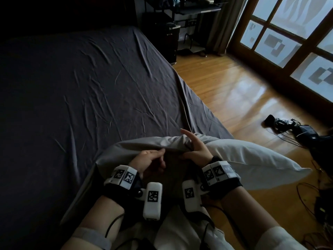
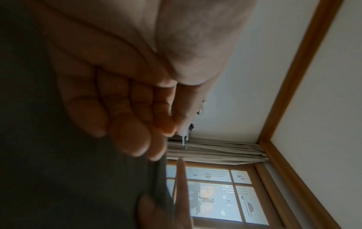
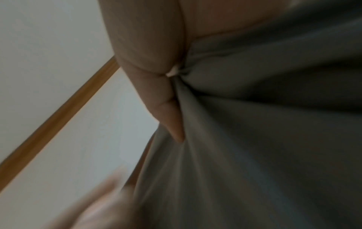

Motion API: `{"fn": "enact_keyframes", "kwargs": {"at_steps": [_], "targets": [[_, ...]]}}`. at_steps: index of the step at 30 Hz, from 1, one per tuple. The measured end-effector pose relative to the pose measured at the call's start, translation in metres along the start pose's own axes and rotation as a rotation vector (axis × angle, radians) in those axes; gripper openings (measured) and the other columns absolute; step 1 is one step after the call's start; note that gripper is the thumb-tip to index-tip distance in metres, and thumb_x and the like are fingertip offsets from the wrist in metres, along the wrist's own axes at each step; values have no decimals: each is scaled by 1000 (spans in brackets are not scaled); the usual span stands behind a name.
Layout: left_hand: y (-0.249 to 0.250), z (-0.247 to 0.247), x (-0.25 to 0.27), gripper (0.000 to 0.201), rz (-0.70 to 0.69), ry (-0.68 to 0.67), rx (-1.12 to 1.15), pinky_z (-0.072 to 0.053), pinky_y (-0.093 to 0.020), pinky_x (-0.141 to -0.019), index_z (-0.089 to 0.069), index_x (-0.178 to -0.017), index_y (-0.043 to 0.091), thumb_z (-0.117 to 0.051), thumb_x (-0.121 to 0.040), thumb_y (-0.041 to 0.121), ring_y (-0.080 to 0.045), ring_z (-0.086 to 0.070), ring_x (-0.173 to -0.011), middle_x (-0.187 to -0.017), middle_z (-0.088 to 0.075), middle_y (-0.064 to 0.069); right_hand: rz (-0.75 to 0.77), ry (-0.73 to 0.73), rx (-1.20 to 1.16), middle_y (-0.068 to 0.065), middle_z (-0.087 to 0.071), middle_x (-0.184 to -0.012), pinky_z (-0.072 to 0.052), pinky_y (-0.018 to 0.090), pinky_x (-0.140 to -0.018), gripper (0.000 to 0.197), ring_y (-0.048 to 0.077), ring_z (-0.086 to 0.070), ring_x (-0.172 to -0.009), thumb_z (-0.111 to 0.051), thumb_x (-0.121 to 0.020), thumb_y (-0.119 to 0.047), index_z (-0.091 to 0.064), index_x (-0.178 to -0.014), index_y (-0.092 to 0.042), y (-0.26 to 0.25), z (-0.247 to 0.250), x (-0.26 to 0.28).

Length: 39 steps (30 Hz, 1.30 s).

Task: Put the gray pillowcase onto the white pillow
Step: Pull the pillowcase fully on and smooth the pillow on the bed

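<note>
Head view first: no brand name or readable writing shows anywhere; the only printed marks are black-and-white square tags on the white wrist units (image 1: 152, 201) strapped to both forearms. The gray pillowcase (image 1: 129, 147) lies bunched at the near edge of the bed (image 1: 75, 83), whose dark, creased sheet fills most of the frame. The left hand (image 1: 149, 164) has its fingers curled, pinching the edge of the pillowcase opening between thumb and forefinger. The right hand (image 1: 195, 150) grips the same edge just beside it, with its index finger raised off the cloth. The white pillow (image 1: 252, 159) sticks out to the right of the pillowcase, over the bed's edge and above the polished wooden floor (image 1: 234, 91). Black cables and gear (image 1: 297, 130) lie on the floor near a wood-framed window (image 1: 288, 40) with frosted, patterned panes. A dark shelf unit (image 1: 189, 24) stands in the far corner.

Left wrist view: the left hand's fingers (image 2: 125, 116) are curled together against dark cloth (image 2: 58, 170); beyond them hang beige curtains (image 2: 215, 150) above the patterned window, under a pale ceiling with wooden trim (image 2: 297, 69).

Right wrist view: blurred, the right hand's fingers (image 3: 168, 111) pinch a gathered fold of the gray fabric (image 3: 254, 139), with pale ceiling and a wooden trim strip behind.
</note>
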<state>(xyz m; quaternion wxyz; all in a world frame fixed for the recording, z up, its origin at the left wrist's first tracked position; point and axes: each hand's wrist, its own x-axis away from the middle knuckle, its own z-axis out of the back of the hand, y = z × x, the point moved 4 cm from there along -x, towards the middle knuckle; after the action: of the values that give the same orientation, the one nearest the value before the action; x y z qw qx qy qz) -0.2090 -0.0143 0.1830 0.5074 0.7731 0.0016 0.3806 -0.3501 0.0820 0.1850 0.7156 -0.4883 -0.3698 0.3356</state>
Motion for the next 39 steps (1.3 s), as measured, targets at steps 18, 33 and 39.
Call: {"fn": "enact_keyframes", "kwargs": {"at_steps": [18,33,39], "targets": [[-3,93,-5,31,-132,600,-721,-43,-30,-100,-69,-107,25,-71,-76,30,-17,-58,-114,-120,-65,5,-88,14,-255,33,-45,-122,-48,10,-64,79,15,-51,-92,-44,-68,35,-36,-136,-5,16,-2,-9],[-11,82,1,26,-76,647,-734,-49,-33,-92,-71,-100,30,-68,-76,39,-14,-65,-98,-102,-72,8,21,-89,-45,6,-43,-82,-35,3,-76,67,-1,-44,-72,-51,-81,18,-32,-139,-9,24,-15,0],[-3,63,8,14,-150,648,-711,-39,-20,-64,-74,-86,19,-65,-83,29,-8,-57,-75,-79,-67,6,58,43,-171,21,-38,-79,-34,11,-67,32,11,-40,-72,-52,-77,-11,-58,-104,-28,11,-30,0]]}}
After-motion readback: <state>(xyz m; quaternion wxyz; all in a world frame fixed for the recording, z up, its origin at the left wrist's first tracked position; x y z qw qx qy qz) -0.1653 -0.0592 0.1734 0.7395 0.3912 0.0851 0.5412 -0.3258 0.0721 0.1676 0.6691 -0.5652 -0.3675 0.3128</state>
